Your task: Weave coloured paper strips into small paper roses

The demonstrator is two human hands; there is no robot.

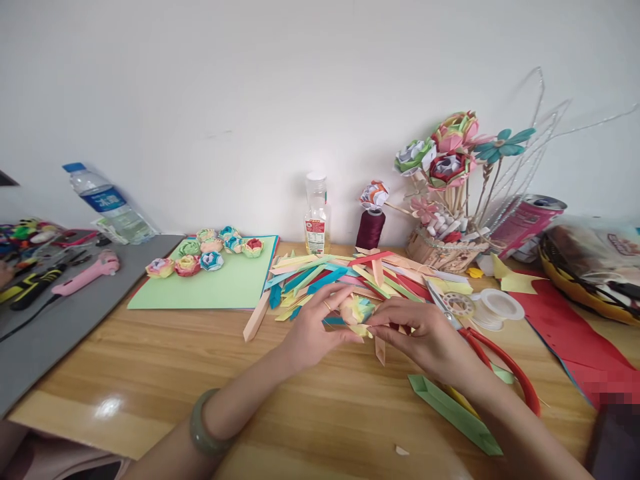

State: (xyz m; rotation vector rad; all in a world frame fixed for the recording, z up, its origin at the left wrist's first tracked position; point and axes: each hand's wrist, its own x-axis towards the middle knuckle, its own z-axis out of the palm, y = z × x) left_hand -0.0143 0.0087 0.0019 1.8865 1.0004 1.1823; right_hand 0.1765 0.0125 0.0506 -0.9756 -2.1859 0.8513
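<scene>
Between my two hands, just above the wooden table, is a paper flower (357, 312) in peach, yellow and blue-green. My left hand (323, 327) grips its left side, thumb below and fingers above. With fingertips pinched together, my right hand (417, 327) holds the flower's right edge. Behind the flower spreads a pile of folded paper strips (320, 273) in many colours. Red-handled scissors (520, 370) lie partly under my right wrist. A green folded strip (455, 413) rests beneath my right forearm.
Finished paper flowers (187, 265) sit on green paper sheets (200, 293) at left. A glass bottle (316, 213) and a purple thread spool (371, 229) stand by the wall. A basket of flowers (445, 250), tape rolls (500, 307) and red paper (575, 333) are at right.
</scene>
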